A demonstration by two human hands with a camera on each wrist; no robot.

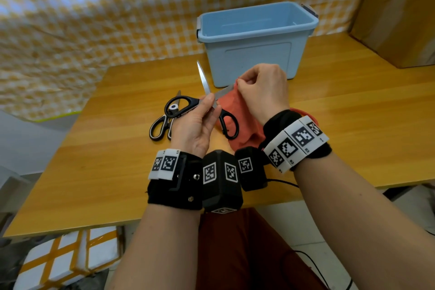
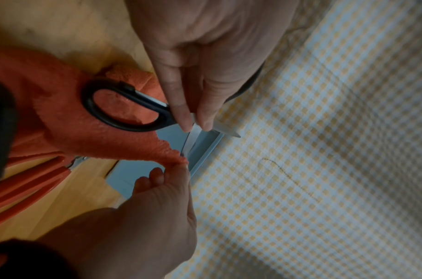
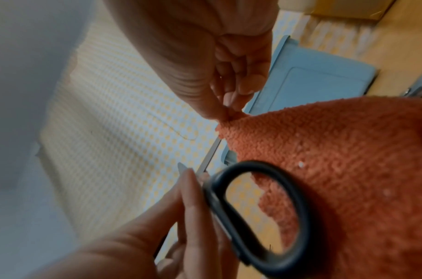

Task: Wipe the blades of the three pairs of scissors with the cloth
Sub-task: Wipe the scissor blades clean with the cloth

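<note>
Your left hand (image 1: 196,125) pinches one open pair of black scissors (image 1: 213,106) at centre frame; your right hand (image 1: 263,92) pinches the one orange cloth (image 1: 237,110) onto a blade. A second pair (image 1: 162,122) lies left on the counter (image 1: 353,106); a third, red-handled (image 2: 26,185), beneath the cloth. One blue bin (image 1: 254,42) stands behind.

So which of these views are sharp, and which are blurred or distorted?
Head view: bright and sharp, though the table edges bow from the wide lens. Left wrist view: dim, with the left hand shadowed. Right wrist view: soft, with the black scissors handle smeared.
</note>
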